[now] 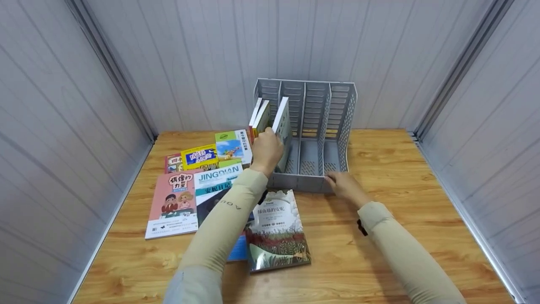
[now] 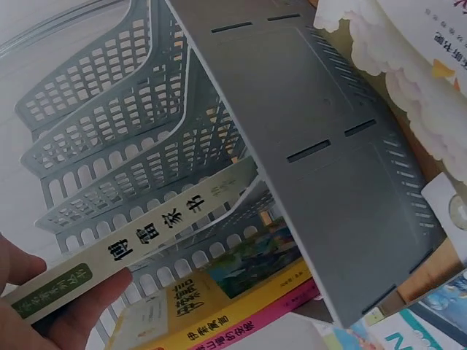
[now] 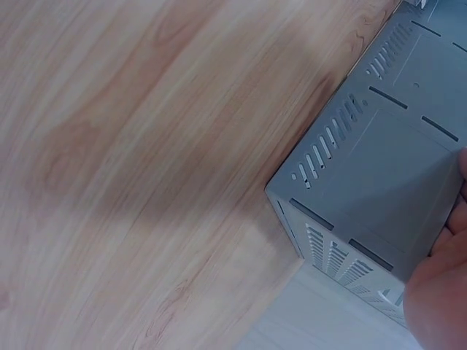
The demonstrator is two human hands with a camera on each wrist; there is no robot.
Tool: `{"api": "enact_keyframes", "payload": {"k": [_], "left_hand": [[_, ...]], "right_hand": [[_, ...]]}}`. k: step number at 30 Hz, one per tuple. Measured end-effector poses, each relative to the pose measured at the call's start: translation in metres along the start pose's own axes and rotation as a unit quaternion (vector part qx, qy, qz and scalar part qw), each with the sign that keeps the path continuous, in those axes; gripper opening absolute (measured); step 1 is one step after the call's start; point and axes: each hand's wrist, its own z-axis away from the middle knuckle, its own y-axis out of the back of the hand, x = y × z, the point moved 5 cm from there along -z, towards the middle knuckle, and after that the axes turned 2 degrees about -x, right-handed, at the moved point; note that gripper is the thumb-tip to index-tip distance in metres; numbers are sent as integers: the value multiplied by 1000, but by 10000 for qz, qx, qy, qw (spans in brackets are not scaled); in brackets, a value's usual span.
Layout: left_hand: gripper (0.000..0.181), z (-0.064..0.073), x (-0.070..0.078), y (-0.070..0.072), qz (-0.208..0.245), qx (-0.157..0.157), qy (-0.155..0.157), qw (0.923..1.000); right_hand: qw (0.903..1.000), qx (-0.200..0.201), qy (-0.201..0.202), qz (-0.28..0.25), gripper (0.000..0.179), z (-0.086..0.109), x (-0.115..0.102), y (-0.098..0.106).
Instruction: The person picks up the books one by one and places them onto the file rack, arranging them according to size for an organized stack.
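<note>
A grey file rack (image 1: 303, 182) with upright dividers stands against the back wall. My left hand (image 1: 268, 151) pinches a book (image 1: 283, 120) with a pale spine, between thumb and fingers. That book stands upright in the second compartment from the left, its lower end behind the rack's front wall (image 2: 292, 109) in the left wrist view. In the leftmost compartment are a yellow book (image 2: 219, 325) and a pink-spined book (image 2: 288, 310). At the front right, my right hand (image 1: 346, 188) grips the rack's front edge; its fingers are partly cut off in the right wrist view.
Several books lie on the wooden table left of the rack, among them a pink book (image 1: 173, 207), a JINGDIAN book (image 1: 219, 179) and a yellow-and-blue one (image 1: 200, 158). A book with a plant-patterned cover (image 1: 278, 236) lies in front of the rack. Panel walls surround the table.
</note>
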Motion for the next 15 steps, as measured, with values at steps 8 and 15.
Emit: {"api": "enact_keyframes", "payload": {"k": [8,15], "left_hand": [[24,-19,6,-9,-118,-490,498,9975],[25,-32,5,-10,-95,-804,640,9947]], "right_hand": [[10000,14,37,-50,24,2,-1,1],[10000,27,6,-66,26,1,-1,1]]}}
